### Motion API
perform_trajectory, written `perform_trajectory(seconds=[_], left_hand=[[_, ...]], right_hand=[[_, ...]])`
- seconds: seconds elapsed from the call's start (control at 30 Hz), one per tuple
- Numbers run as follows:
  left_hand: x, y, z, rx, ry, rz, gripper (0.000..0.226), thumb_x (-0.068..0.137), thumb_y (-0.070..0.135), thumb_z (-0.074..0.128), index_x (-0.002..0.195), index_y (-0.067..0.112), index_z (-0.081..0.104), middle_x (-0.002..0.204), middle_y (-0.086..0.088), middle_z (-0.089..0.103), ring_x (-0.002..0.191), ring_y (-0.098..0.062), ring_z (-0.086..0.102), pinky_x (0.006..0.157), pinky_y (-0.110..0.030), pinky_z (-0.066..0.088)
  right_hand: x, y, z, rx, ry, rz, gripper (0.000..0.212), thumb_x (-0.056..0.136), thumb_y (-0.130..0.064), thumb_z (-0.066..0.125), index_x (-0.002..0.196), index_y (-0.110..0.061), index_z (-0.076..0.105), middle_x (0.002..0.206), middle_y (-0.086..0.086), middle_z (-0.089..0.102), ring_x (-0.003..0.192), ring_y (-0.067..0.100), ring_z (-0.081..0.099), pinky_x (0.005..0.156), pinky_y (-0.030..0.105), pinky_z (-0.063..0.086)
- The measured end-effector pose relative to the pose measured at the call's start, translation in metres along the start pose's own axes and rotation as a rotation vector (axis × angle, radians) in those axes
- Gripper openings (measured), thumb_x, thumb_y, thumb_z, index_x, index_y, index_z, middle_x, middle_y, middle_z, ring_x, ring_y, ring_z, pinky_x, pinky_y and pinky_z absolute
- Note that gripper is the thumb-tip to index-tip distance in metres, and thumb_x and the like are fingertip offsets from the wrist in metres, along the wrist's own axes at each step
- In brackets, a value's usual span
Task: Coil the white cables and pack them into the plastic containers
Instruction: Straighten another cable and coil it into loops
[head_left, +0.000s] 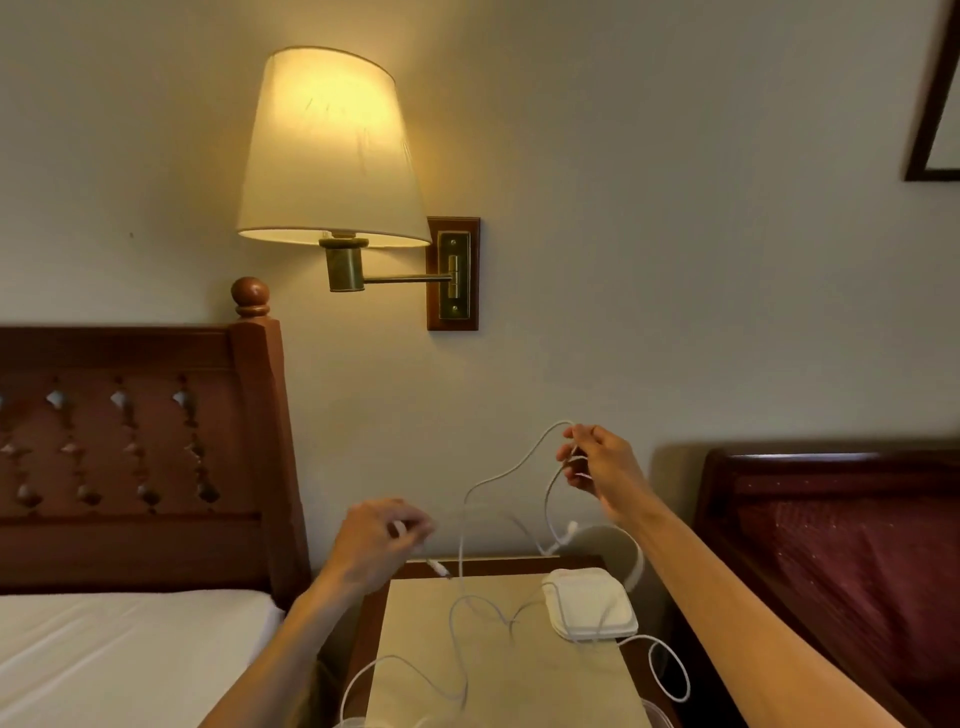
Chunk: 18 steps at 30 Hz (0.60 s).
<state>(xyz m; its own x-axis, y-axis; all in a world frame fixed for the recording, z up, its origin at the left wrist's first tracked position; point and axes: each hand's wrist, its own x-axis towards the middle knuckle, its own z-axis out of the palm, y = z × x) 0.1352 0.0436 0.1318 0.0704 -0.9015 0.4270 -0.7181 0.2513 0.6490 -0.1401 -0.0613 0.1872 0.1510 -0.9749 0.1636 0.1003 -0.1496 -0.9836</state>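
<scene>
A thin white cable (506, 470) loops through the air above the nightstand (498, 670). My right hand (597, 467) is raised and pinches its upper loop. My left hand (379, 540), blurred, grips another stretch of cable near a connector end (439, 567) that hangs just below it. More white cable (457, 623) trails over the nightstand top and off its front and right edges. A white lidded plastic container (589, 605) sits at the back right of the nightstand, with cable draped across it. Clear container rims (353, 722) show at the bottom edge.
A lit wall lamp (327, 150) hangs above the nightstand. A wooden headboard (135, 452) and white mattress (119, 654) lie to the left. A dark wooden bed frame with a red cover (852, 561) stands to the right. A round white object (631, 556) sits behind the container.
</scene>
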Motion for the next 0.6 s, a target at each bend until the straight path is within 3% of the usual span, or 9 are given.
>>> perform_trajectory(seconds=[0.07, 0.17, 0.3, 0.37, 0.43, 0.5, 0.57, 0.6], left_hand=[[-0.007, 0.007, 0.015, 0.071, -0.165, 0.101, 0.007, 0.084, 0.03, 0.074, 0.09, 0.031, 0.077, 0.082, 0.019, 0.067, 0.079, 0.001, 0.06, 0.069, -0.018, 0.048], [-0.014, 0.014, 0.035, 0.139, -0.159, 0.123, 0.011, 0.084, 0.034, 0.074, 0.094, 0.034, 0.076, 0.082, 0.022, 0.065, 0.078, 0.002, 0.06, 0.07, -0.024, 0.052], [-0.009, 0.029, 0.042, 0.012, -0.175, 0.055, 0.047, 0.088, 0.023, 0.07, 0.132, 0.032, 0.057, 0.11, 0.014, 0.066, 0.083, -0.008, 0.066, 0.078, -0.029, 0.056], [0.002, 0.041, 0.038, 0.061, -0.054, 0.036, 0.047, 0.089, 0.027, 0.069, 0.133, 0.029, 0.056, 0.118, 0.009, 0.064, 0.075, -0.005, 0.065, 0.078, -0.03, 0.056], [0.015, 0.058, 0.03, 0.1, 0.202, 0.053, 0.038, 0.087, 0.025, 0.071, 0.124, 0.021, 0.061, 0.12, 0.004, 0.063, 0.065, -0.001, 0.062, 0.078, -0.031, 0.056], [0.027, 0.077, 0.025, 0.056, 0.367, 0.161, 0.047, 0.085, 0.017, 0.073, 0.129, 0.016, 0.055, 0.128, 0.003, 0.055, 0.063, 0.002, 0.06, 0.074, -0.022, 0.055], [0.04, 0.093, 0.02, -0.012, 0.35, 0.245, 0.067, 0.086, 0.015, 0.072, 0.144, 0.018, 0.038, 0.132, 0.01, 0.038, 0.068, -0.003, 0.062, 0.067, -0.012, 0.052], [0.046, 0.1, 0.017, -0.059, 0.301, 0.253, 0.066, 0.089, 0.015, 0.068, 0.145, 0.02, 0.035, 0.132, 0.01, 0.038, 0.071, -0.007, 0.064, 0.064, -0.015, 0.054]], right_hand=[[-0.002, -0.008, 0.008, -0.142, -0.01, -0.101, 0.027, 0.103, -0.026, 0.045, 0.101, -0.009, 0.066, 0.074, 0.007, 0.064, 0.059, 0.014, 0.051, 0.054, 0.024, 0.043], [-0.005, -0.02, 0.014, -0.256, -0.036, -0.229, 0.028, 0.103, -0.029, 0.046, 0.101, -0.014, 0.07, 0.067, 0.0, 0.062, 0.056, 0.007, 0.049, 0.053, 0.019, 0.039], [-0.005, -0.046, 0.018, -0.37, -0.044, -0.392, 0.025, 0.101, -0.027, 0.051, 0.1, -0.015, 0.073, 0.064, -0.002, 0.064, 0.054, 0.007, 0.049, 0.058, 0.018, 0.041], [-0.005, -0.065, 0.018, -0.41, -0.043, -0.454, 0.022, 0.099, -0.023, 0.055, 0.099, -0.013, 0.074, 0.064, -0.003, 0.065, 0.05, 0.003, 0.049, 0.058, 0.011, 0.04], [-0.005, -0.082, 0.017, -0.437, -0.059, -0.499, 0.021, 0.098, -0.019, 0.057, 0.099, -0.008, 0.075, 0.065, -0.002, 0.066, 0.052, -0.003, 0.054, 0.058, 0.007, 0.04], [-0.005, -0.094, 0.017, -0.472, -0.105, -0.538, 0.02, 0.097, -0.017, 0.057, 0.099, -0.007, 0.075, 0.067, -0.002, 0.067, 0.056, -0.004, 0.057, 0.061, 0.006, 0.041], [-0.008, -0.098, 0.019, -0.505, -0.168, -0.586, 0.018, 0.096, -0.016, 0.058, 0.097, -0.011, 0.075, 0.07, -0.003, 0.069, 0.066, 0.0, 0.062, 0.069, 0.008, 0.044], [-0.011, -0.1, 0.021, -0.52, -0.197, -0.613, 0.017, 0.096, -0.015, 0.058, 0.096, -0.012, 0.075, 0.071, -0.003, 0.069, 0.072, 0.003, 0.064, 0.075, 0.01, 0.046]])
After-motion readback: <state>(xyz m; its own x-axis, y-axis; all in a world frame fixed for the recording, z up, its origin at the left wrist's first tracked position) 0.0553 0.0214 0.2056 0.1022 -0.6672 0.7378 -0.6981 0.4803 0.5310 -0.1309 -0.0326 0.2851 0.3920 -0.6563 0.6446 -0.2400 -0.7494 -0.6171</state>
